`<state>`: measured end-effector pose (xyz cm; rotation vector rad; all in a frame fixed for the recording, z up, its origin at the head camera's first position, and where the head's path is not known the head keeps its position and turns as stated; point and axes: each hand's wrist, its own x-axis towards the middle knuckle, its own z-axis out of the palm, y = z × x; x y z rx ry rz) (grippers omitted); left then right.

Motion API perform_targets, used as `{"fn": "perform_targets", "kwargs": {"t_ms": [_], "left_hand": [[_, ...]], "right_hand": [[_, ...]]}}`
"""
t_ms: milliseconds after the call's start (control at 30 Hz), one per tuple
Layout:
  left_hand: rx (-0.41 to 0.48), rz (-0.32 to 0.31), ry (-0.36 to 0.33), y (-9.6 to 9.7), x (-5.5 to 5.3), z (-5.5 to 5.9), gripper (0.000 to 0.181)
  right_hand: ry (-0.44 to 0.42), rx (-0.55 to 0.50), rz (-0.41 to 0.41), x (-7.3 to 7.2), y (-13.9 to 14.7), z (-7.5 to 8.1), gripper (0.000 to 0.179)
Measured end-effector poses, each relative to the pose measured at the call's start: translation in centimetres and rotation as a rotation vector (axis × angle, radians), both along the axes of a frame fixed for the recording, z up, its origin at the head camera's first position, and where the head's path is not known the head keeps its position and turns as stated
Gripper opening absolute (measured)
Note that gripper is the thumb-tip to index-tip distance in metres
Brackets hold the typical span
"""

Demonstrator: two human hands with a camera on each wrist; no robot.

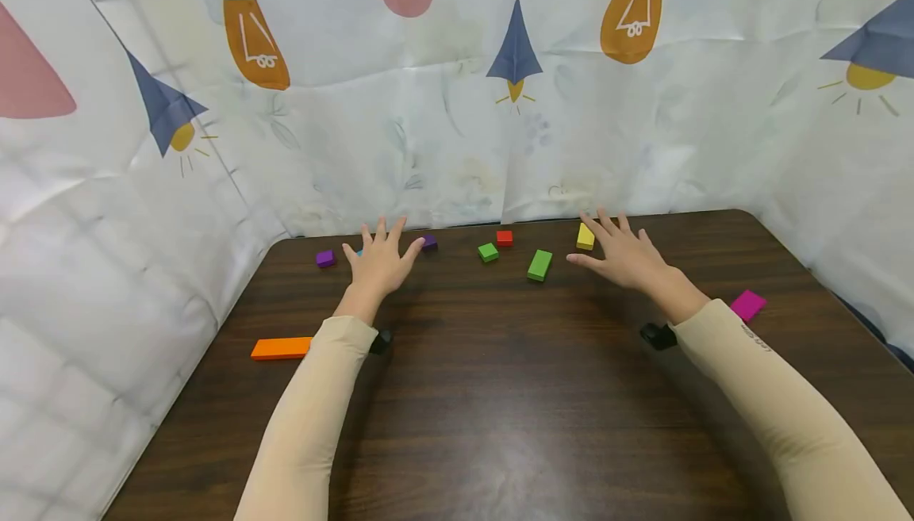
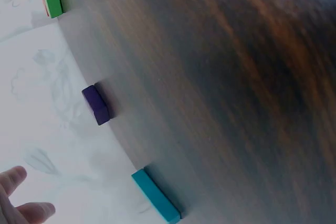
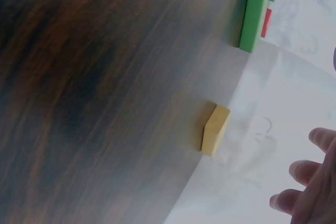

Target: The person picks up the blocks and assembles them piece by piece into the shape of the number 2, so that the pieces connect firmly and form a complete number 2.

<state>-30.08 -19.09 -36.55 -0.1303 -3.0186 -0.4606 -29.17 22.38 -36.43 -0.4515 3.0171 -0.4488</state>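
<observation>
My left hand [image 1: 378,270] hovers over the table's back left with its fingers spread, holding nothing. Behind it a blue block [image 2: 156,196] is mostly hidden in the head view, and a dark purple block [image 1: 429,243] lies just right of its thumb. Another purple block [image 1: 325,258] is to its left. My right hand [image 1: 628,258] is also spread and holds nothing, nearest the yellow block [image 1: 585,236]. Between the hands lie a small green block [image 1: 489,252], a longer green block [image 1: 539,266] and a red block [image 1: 505,239].
An orange bar [image 1: 280,349] is partly covered by the left sleeve. Beside the right forearm lies a magenta block [image 1: 748,305]. The dark wooden table [image 1: 500,402] meets a white printed curtain [image 1: 457,124] at its back edge.
</observation>
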Motion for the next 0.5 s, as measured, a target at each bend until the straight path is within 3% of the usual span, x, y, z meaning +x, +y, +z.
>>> {"fn": "perform_targets", "kwargs": {"t_ms": [500], "left_hand": [[0.04, -0.058, 0.024, -0.6, 0.9, 0.3, 0.072]], "right_hand": [[0.028, -0.053, 0.056, 2.1, 1.6, 0.5, 0.092]]}}
